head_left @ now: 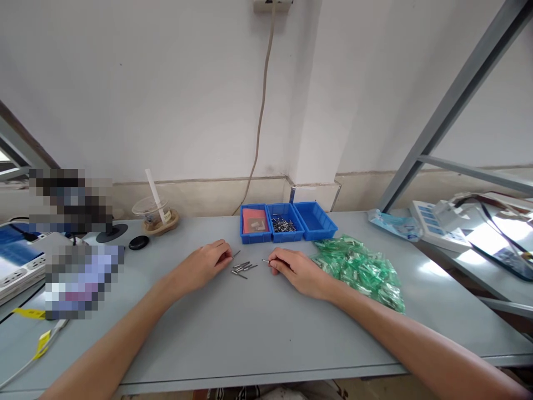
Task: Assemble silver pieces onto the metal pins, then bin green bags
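Pinching w/ closed fingers: L hand (209, 263) has a metal pin (236, 253) left of the pin pile (240, 269), R hand (296, 270) a 2nd pin (265, 260) right of it. Blue bins (256, 239) sit behind the pile. Moving thin pins needs soft fingers.

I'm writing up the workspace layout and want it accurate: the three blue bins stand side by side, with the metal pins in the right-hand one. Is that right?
Not quite: the metal pins are in the middle blue bin, not the right-hand one, as the head view shows. The three blue bins do stand side by side.
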{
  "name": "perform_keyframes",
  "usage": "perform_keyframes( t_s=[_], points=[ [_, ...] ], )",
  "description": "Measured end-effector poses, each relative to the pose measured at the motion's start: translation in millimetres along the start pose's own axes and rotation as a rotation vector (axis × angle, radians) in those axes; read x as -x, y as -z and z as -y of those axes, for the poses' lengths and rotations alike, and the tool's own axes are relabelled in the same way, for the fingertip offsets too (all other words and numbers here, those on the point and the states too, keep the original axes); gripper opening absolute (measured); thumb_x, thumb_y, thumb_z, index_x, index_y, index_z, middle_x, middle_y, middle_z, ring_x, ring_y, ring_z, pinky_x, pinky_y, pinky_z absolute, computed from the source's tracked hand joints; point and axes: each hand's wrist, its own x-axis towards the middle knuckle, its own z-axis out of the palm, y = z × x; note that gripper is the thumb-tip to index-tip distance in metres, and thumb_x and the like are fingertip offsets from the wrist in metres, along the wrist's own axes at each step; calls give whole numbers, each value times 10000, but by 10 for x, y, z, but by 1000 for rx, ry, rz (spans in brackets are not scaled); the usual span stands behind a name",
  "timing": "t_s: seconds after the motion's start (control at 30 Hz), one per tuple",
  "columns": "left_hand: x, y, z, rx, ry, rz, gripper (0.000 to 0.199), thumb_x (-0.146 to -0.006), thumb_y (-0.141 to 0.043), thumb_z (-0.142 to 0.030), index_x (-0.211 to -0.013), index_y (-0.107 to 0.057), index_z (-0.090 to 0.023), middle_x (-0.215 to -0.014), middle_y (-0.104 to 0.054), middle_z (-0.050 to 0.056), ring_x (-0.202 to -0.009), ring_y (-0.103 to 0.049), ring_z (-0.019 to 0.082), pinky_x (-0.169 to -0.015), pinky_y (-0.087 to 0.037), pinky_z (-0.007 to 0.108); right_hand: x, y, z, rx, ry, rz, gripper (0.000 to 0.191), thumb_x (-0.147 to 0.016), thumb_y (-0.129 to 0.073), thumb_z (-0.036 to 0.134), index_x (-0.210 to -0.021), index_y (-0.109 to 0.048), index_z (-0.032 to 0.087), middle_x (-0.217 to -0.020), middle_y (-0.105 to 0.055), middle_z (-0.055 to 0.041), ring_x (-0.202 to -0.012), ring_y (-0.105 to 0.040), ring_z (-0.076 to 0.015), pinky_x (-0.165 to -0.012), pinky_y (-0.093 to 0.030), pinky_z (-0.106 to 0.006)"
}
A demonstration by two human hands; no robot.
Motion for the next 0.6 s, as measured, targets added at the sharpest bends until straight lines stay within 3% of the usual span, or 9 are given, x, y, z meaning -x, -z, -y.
perform_keyframes(
  t_s=[0.17, 0.37, 0.6],
  points=[
    [12, -44, -138, 44, -45, 18, 309, -1100, -412, -440, -1037, -630, -230, -1044, -667, 30, -864, -630, 187, -759, -471, 297, 1, 6, 0, -6, 5, 0, 234, -1108, -427, 329, -993, -615, 252, -914, -723, -11, -869, -634, -204, -819, -463, -336],
    [76, 20, -234, 66, -103, 83, 440, -1015, -586, -570, -1362, -572, -299, -1293, -621, 58, -1089, -641, 234, -888, -522, 321, 0, 22, 32, -2, -5, 0, 246, -1107, -428, 334, -975, -616, 246, -902, -718, -13, -865, -635, -205, -812, -462, -333],
    [17, -92, -262, 66, -175, 32, 249, -1070, -520, -423, -1241, -640, -287, -1282, -622, 58, -1168, -599, 240, -965, -527, 354, 0, 16, 40, -8, -18, -12, 247, -1105, -422, 338, -981, -617, 251, -900, -721, -14, -864, -635, -209, -811, -463, -343]
  ],
)
